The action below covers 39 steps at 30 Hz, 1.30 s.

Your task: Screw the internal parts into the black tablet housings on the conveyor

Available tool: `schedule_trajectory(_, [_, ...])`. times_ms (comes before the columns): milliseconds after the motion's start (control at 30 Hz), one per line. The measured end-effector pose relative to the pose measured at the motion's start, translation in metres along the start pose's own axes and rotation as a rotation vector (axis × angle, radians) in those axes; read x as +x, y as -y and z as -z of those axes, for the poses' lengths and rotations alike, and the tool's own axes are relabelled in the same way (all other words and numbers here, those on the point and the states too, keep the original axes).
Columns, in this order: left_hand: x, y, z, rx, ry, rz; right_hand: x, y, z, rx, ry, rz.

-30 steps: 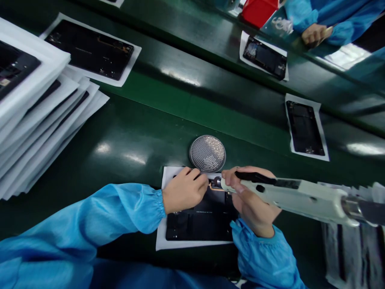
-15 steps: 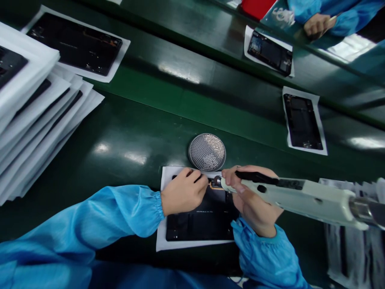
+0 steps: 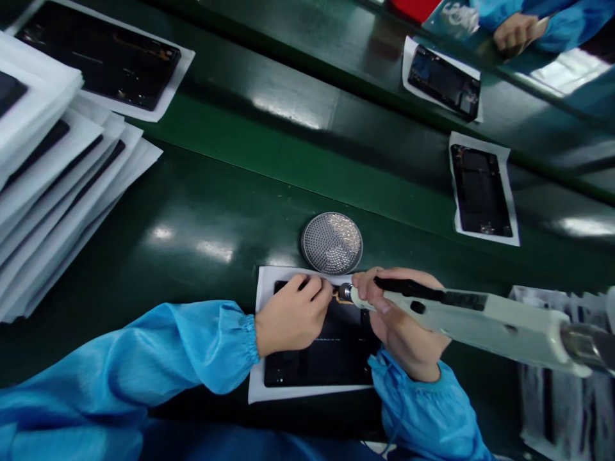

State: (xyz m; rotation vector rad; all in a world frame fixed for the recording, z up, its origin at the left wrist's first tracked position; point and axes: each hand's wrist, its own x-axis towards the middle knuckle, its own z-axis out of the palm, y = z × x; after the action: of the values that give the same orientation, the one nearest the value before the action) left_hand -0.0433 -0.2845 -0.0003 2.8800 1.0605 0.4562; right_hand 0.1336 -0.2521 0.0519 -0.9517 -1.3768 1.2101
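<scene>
Gripping the pale screwdriver [image 3: 504, 328] near its front, our right hand [image 3: 406, 336] has its fingers wrapped round the barrel; our left hand [image 3: 293, 317] lies over the far part of the tablet [image 3: 317, 368], fingers curled beside the screwdriver's tip, can't tell if they pinch anything. Tablet sits flat on a white sheet [image 3: 257, 381] on the green desk [image 3: 230, 205], on the near side of the round dish [image 3: 331, 243]. Handling guess: tablet is light, thin, fairly stiff but fragile, smooth enough to slip, and the sheet may slide with it; we'd hold it by the outer edges, clear of the orange strip [image 3: 344, 301]. Screwdriver is likely heavier, rigid, rear-weighted; we'd hold it up front, pen-style. Looks: tablet is black, rectangular, faint print mid-panel, tiny bright spots at the near left corner. Screwdriver has a black lever [image 3: 408, 289] on top, metal at both ends.
</scene>
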Motion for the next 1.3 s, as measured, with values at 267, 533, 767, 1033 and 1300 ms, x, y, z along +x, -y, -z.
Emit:
schedule_trajectory(267, [0.0,-0.001,0.0,-0.029,0.026,-0.008,0.0,-0.003,-0.002,0.008,-0.042,-0.026])
schedule_trajectory(533, [0.0,-0.001,0.001,-0.019,-0.003,-0.01,0.003,-0.003,-0.005,0.028,-0.028,0.012])
schedule_trajectory(767, [-0.002,-0.001,-0.003,-0.003,-0.079,0.009,0.002,-0.01,-0.005,0.025,-0.028,0.0])
schedule_trajectory(1033, [-0.002,-0.001,-0.001,-0.039,-0.081,0.027,0.014,0.011,-0.004,0.016,-0.121,0.091])
schedule_trajectory(1300, [-0.004,0.0,-0.002,-0.064,-0.009,0.029,0.057,0.006,-0.009,0.01,-0.277,0.103])
